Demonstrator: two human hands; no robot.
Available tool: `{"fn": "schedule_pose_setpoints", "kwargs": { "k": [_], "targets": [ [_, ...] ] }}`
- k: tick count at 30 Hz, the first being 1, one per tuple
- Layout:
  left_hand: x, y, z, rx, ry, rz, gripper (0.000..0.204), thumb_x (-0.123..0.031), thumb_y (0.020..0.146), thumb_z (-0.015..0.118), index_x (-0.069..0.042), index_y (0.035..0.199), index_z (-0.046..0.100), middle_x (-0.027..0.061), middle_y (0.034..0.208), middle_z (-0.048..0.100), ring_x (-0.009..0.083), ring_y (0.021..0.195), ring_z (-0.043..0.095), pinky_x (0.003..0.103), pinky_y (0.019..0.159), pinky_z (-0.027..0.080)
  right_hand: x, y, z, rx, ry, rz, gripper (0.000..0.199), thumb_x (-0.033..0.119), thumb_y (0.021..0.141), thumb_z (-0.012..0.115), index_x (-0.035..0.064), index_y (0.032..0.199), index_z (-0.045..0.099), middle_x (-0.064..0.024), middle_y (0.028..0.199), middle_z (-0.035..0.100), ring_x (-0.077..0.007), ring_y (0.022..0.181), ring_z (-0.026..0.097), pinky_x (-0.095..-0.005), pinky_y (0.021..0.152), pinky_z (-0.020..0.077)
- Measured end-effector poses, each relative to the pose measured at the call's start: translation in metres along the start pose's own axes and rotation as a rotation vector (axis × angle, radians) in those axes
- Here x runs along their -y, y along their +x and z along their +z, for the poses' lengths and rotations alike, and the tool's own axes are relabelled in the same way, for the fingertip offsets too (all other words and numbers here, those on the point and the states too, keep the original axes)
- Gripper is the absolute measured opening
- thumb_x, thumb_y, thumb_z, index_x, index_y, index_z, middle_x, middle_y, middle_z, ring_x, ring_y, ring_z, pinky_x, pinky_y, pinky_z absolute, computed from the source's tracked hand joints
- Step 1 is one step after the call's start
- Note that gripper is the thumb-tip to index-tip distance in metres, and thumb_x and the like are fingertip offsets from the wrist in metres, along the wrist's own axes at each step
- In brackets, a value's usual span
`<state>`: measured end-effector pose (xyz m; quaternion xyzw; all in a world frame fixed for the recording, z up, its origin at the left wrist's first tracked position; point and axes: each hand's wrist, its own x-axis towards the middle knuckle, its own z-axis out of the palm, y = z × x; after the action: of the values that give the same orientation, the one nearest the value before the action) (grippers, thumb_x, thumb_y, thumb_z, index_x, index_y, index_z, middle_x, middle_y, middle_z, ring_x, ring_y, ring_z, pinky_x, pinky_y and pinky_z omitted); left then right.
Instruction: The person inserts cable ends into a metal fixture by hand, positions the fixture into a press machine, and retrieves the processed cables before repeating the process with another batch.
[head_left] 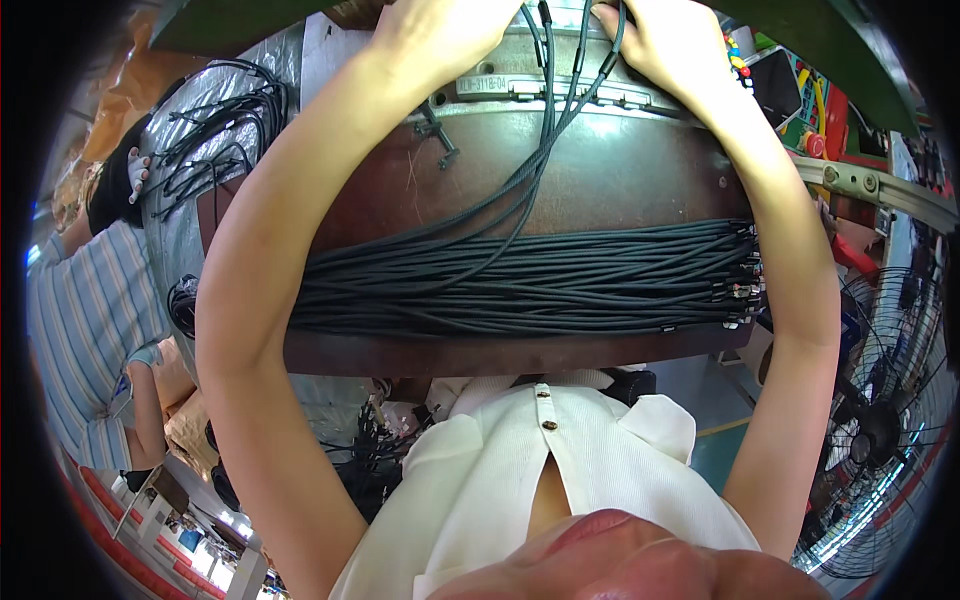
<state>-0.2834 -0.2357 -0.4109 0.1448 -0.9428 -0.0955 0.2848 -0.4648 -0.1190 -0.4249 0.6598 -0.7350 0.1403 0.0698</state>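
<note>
At the top edge, my left hand [450,25] and my right hand [672,42] reach over a metal mould [590,93]. The left hand's fingers are cut off by the picture's edge, beside the leftmost black cable. My right thumb lies against the rightmost cable, the other fingers out of view, so its grip cannot be told. Several black cables [545,140] run down from between the hands, across the mould, and join a thick bundle of black cables [520,280]. That bundle lies along the brown board [440,355] in front of me, its metal-ended tips to the right.
A small dark clamp handle [437,137] juts from the mould's left. More black cables [235,110] lie on plastic sheeting at left, near a co-worker in a striped shirt [95,330]. A metal bar [880,187], a red button [815,146] and a caged fan [880,420] stand right.
</note>
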Motion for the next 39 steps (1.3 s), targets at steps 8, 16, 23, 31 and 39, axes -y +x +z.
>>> {"fn": "schedule_pose_setpoints", "kwargs": {
  "k": [8,16,23,31,39],
  "targets": [
    [0.027,-0.020,-0.014,0.103,0.119,-0.078,0.021,-0.016,0.090,0.053,0.000,0.097,0.066,0.0169,0.090,0.067,0.0296,0.082,0.064,0.041,0.070,0.051,0.015,0.001,-0.022,0.086,0.585,0.505,0.022,0.021,0.092,0.058,0.0025,0.101,0.064,-0.0065,0.083,0.066,-0.0121,0.068,0.059,-0.0305,0.061,0.0489],
    [0.008,-0.006,-0.017,0.094,0.132,-0.082,0.018,-0.011,0.086,0.058,0.001,0.097,0.066,0.0146,0.092,0.067,0.0261,0.084,0.064,0.039,0.068,0.051,-0.012,0.004,-0.010,0.026,0.410,0.207,0.031,0.031,0.091,0.060,0.0015,0.099,0.064,-0.0101,0.076,0.065,-0.0203,0.060,0.060,-0.0361,0.062,0.0510],
    [-0.017,-0.042,-0.043,0.091,0.176,-0.048,0.032,-0.018,0.092,0.054,0.001,0.118,0.052,0.0152,0.107,0.054,0.0300,0.089,0.058,0.039,0.075,0.051,-0.027,-0.048,-0.008,-0.192,0.160,-0.035,0.038,0.016,0.092,0.058,0.0031,0.127,0.056,-0.0207,0.118,0.060,-0.0337,0.109,0.058,-0.0347,0.097,0.0431],
    [-0.143,-0.284,-0.102,1.078,-0.468,-0.826,0.035,-0.032,0.090,0.057,-0.006,0.111,0.065,0.0188,0.111,0.064,0.0378,0.107,0.058,0.047,0.091,0.045,-0.041,-0.355,-0.056,-0.312,0.063,0.975,0.027,0.008,0.099,0.044,-0.0017,0.124,0.051,-0.0130,0.119,0.057,-0.0224,0.108,0.055,-0.0346,0.096,0.0419],
    [-0.111,-0.341,-0.032,0.731,-0.122,-0.938,0.035,-0.031,0.086,0.059,-0.007,0.110,0.065,0.0182,0.113,0.063,0.0363,0.105,0.057,0.046,0.091,0.044,0.020,-0.400,0.040,0.096,0.381,0.638,0.035,0.007,0.085,0.058,-0.0058,0.118,0.056,-0.0199,0.117,0.060,-0.0341,0.112,0.055,-0.0423,0.099,0.0406]
  ]
}}
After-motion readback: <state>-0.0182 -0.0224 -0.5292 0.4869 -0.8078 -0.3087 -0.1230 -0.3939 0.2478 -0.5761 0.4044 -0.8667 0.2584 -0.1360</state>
